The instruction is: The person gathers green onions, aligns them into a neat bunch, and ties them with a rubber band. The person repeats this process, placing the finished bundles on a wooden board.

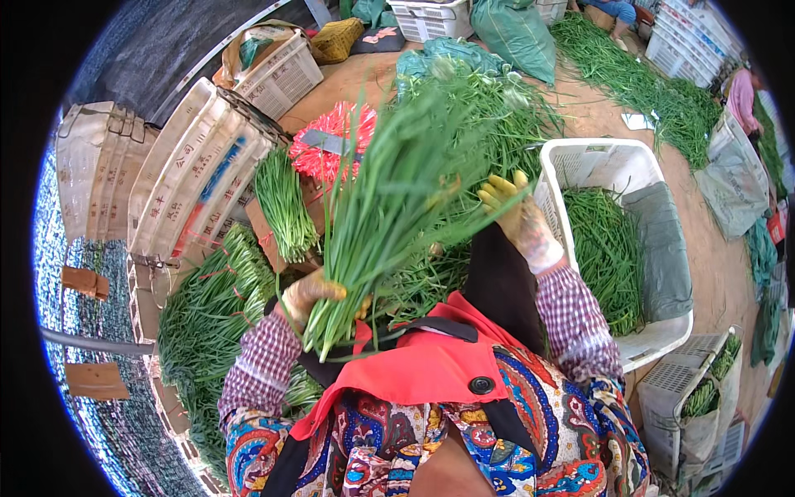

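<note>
My left hand (310,292), in a stained yellowish glove, grips a loose bunch of Chinese chives (379,199) near its pale stem ends. Its long green leaves fan up and to the right, blurred by motion. To the right of the bunch, my right hand (515,214), in a similar glove, is raised with its fingers apart. A few stray leaves cross in front of that hand. Beyond the bunch lies a heap of loose chives (528,118). A neat bundle of chives (282,208) rests at left, beside a mass of red plastic ties (332,140) with a grey flat piece on top.
Tied chive bundles (211,317) are piled at my left, before stacked white plastic crates (192,168). A white crate (677,335) with loose chives stands close at my right. Green sacks (518,37) and another chive heap (652,93) lie farther off, with other people nearby.
</note>
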The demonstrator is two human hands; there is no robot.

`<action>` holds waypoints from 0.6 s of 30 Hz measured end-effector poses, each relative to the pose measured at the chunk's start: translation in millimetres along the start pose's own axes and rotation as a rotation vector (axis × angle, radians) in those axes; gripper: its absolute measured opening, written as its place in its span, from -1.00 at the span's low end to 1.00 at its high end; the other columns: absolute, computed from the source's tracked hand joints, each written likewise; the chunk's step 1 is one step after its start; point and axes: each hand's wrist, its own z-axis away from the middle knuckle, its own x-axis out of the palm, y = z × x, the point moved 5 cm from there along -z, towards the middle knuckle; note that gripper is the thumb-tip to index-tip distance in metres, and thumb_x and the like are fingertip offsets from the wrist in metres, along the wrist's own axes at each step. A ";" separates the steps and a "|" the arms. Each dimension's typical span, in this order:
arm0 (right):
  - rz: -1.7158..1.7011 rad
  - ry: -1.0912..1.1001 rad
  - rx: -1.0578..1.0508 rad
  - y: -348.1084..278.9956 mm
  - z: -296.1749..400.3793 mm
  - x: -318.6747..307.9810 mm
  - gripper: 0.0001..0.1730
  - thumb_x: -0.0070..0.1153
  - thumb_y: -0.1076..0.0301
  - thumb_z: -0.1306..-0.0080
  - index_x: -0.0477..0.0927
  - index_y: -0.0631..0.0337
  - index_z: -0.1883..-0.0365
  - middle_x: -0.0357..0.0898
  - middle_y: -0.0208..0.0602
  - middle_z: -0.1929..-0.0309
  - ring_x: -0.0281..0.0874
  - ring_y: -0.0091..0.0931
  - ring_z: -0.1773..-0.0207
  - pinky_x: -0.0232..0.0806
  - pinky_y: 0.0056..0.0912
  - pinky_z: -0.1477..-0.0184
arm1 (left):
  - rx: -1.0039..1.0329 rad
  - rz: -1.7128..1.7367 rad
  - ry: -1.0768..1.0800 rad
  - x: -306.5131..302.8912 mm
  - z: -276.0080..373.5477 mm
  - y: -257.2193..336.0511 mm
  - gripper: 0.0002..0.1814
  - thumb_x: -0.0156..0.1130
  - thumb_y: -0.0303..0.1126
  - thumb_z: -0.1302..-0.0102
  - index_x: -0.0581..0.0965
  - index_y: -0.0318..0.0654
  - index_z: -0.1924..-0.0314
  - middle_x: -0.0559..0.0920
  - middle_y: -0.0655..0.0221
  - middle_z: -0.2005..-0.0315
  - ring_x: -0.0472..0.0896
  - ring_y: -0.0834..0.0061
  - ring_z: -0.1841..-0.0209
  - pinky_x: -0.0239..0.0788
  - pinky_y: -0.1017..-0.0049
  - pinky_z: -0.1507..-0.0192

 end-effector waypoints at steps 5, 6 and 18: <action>-0.203 -0.010 0.237 31.1 -42.7 24.6 -0.23 -0.09 -0.22 -0.38 0.21 0.13 -0.37 0.40 -0.16 -0.25 0.42 -0.35 -0.23 0.33 -0.12 -0.22 | -0.094 -0.282 -0.057 -37.6 24.3 -67.3 0.03 0.51 -0.48 0.06 0.16 -0.20 -0.41 0.43 0.29 -0.23 0.40 0.47 -0.22 0.31 0.46 -0.17; -0.329 0.032 0.263 40.6 -53.5 26.5 -0.33 -0.11 -0.14 -0.42 0.29 0.13 -0.33 0.46 -0.19 -0.20 0.44 -0.35 -0.22 0.34 -0.13 -0.23 | -0.084 -0.294 -0.089 -37.6 27.4 -76.5 0.04 0.51 -0.49 0.05 0.13 -0.19 -0.42 0.38 0.33 -0.27 0.35 0.49 -0.26 0.28 0.48 -0.19; -0.214 0.170 0.206 77.4 -65.6 12.5 -0.63 -0.11 0.10 -0.47 0.45 0.24 0.01 0.59 -0.26 0.23 0.60 -0.29 0.15 0.50 -0.16 0.03 | -0.080 -0.229 0.034 -51.4 71.1 -149.1 -0.07 0.47 -0.42 -0.05 0.17 -0.31 -0.39 0.39 0.25 -0.25 0.35 0.42 -0.25 0.23 0.42 -0.26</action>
